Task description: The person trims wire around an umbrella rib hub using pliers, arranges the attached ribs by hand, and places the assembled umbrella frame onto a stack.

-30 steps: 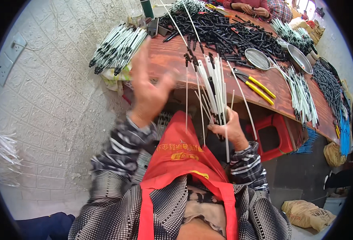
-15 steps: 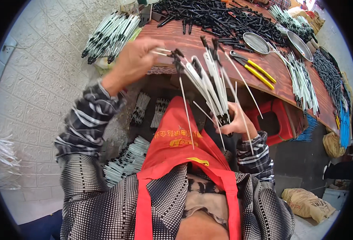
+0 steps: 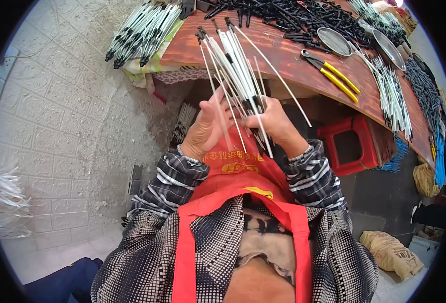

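Observation:
A fanned bundle of white plastic rods (image 3: 239, 73) with black tips is held upright in front of me over the red apron (image 3: 218, 177). Several thin, pale sticks attached at the tips dangle down around it. My right hand (image 3: 279, 125) is closed around the bundle's lower part, thumb across the front. On the other side, my left hand (image 3: 206, 125) has its palm turned inward, thumb apart and fingers stretched against or behind the hanging sticks. Its fingertips are partly hidden by the rods. The exact kind of rod cannot be made out.
On the reddish wooden table (image 3: 197, 48) lie a heap of black parts (image 3: 288, 20), yellow-handled pliers (image 3: 331, 76), a mesh strainer (image 3: 335, 41) and white rod bundles (image 3: 144, 33). A red stool (image 3: 369, 146) stands under the table's edge. A sack (image 3: 392, 252) lies on the floor.
My left hand has come down from beside the bundle's tips to its lower side. The bundle, in my right hand, has shifted left and up. My view has shifted slightly.

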The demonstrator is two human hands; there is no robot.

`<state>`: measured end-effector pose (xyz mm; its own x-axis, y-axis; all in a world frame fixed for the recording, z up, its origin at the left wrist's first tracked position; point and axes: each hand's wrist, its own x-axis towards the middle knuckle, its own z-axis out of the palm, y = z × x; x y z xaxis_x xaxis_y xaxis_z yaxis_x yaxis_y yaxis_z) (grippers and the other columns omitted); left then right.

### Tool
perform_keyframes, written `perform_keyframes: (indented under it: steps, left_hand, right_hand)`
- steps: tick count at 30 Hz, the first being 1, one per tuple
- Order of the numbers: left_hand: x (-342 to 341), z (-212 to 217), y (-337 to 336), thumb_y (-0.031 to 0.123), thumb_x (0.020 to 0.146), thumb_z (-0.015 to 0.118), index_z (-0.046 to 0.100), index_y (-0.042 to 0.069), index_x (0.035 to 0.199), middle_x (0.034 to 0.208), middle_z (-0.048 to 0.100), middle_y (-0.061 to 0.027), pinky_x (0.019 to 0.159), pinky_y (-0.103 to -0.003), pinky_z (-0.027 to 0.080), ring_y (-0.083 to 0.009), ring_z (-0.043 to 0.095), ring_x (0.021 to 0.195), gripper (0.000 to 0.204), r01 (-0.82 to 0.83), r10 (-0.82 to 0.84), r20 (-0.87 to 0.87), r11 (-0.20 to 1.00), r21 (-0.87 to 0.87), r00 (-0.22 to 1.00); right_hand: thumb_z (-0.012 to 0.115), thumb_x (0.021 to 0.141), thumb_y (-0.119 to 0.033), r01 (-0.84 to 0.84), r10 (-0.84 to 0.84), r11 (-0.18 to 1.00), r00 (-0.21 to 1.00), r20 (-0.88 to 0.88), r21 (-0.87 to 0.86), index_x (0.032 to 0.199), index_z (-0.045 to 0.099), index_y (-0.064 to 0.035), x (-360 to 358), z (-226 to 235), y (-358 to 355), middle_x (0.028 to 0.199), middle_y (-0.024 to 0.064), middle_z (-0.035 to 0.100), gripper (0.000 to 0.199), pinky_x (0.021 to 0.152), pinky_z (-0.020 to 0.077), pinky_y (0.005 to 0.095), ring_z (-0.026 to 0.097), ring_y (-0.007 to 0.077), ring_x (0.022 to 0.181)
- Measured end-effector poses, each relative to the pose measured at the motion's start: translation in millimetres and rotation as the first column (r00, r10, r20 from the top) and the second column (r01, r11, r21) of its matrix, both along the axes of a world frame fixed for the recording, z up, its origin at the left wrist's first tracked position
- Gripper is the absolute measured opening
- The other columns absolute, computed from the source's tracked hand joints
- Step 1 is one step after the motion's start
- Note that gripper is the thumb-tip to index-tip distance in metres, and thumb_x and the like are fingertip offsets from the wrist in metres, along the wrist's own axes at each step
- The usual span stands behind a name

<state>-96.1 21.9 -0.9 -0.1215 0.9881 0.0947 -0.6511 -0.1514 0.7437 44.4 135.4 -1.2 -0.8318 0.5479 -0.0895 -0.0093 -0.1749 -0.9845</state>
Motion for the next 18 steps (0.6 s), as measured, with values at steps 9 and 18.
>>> perform_keyframes:
  steps: [9, 18]
  left_hand:
    - [0, -17, 11, 0.017, 0.082, 0.068, 0.052, 0.002, 0.120, 0.104, 0.064, -0.0075, 0.089, -0.035, 0.051, -0.0188, 0.063, 0.096, 0.044, -0.231, 0.200, -0.175, 0.956, -0.182, 0.964]
    - [-21, -12, 2, -0.003, 0.073, 0.064, 0.052, 0.001, 0.116, 0.093, 0.066, -0.0105, 0.071, -0.032, 0.057, -0.0191, 0.066, 0.076, 0.045, -0.294, 0.285, -0.076, 0.943, -0.158, 0.955]
  right_hand:
    - [0.074, 0.072, -0.027, 0.025, -0.263, 0.775, 0.921, 0.286, 0.632, 0.125, 0.046, 0.0052, -15, -12, -30, 0.091, 0.0220, 0.064, 0.068, 0.069, 0.0517, 0.0411, 0.061, 0.0383, 0.072]
    - [0.075, 0.074, -0.019, -0.243, 0.205, 0.935, 0.965, 0.166, 0.259, 0.136, 0.038, 0.0026, 24, 12, 6, 0.116, 0.0203, 0.060, 0.076, 0.079, 0.0507, 0.0341, 0.063, 0.0246, 0.099]
